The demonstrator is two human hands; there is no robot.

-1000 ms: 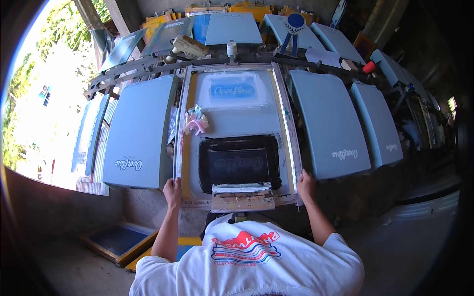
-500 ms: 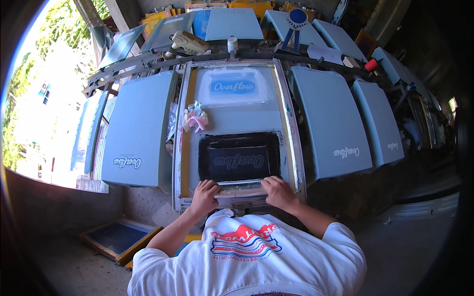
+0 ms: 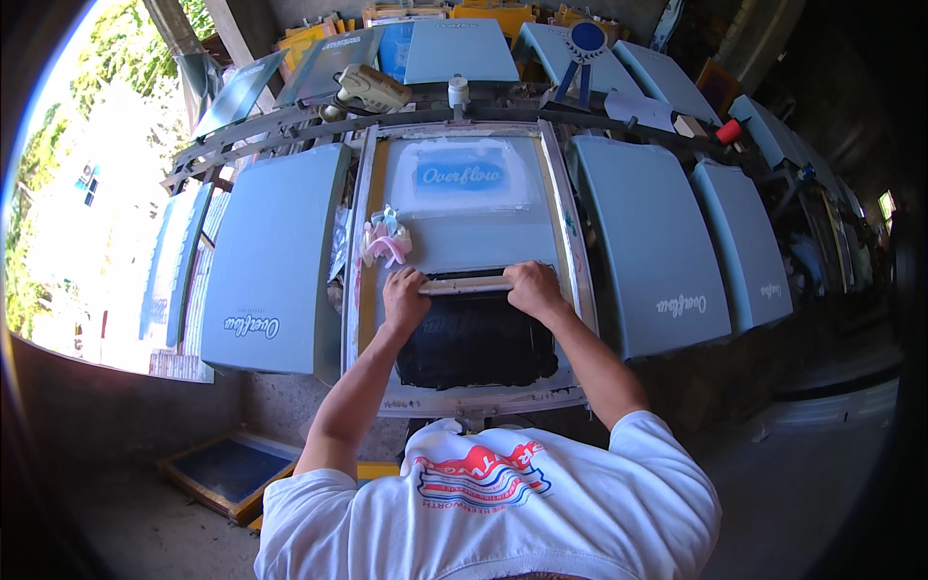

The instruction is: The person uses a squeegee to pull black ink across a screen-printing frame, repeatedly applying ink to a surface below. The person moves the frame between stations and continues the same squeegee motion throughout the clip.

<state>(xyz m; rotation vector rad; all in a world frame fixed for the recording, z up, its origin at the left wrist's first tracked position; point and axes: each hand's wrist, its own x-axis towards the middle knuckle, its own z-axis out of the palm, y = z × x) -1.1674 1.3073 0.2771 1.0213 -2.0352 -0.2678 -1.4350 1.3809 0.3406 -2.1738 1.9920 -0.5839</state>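
A screen-printing squeegee [image 3: 467, 286] with a pale, bar-like handle lies crosswise over the screen. My left hand [image 3: 406, 299] is closed around its left end, and my right hand [image 3: 533, 288] grips the right end. Both forearms reach forward over the near part of the screen. The squeegee stands at the far edge of a patch of wet-looking black ink [image 3: 474, 353], which spreads between it and me. Around all this runs the metal screen frame [image 3: 568, 198]. Farther up the mesh, a blue patch [image 3: 460, 174] carries pale script lettering. What lies beneath the screen is hidden.
Crumpled pink and pale rags [image 3: 389, 242] lie on the screen's left side. Light-blue fabric panels flank it, one at left [image 3: 275, 251] and another at right [image 3: 648, 242]. A heat gun [image 3: 370, 89] rests beyond the rail. Another framed screen [image 3: 232, 464] sits on the floor.
Both hands have pushed the squeegee away from me, from the near edge of the screen to the ink patch's far edge. Black ink now covers the lettering more thickly.
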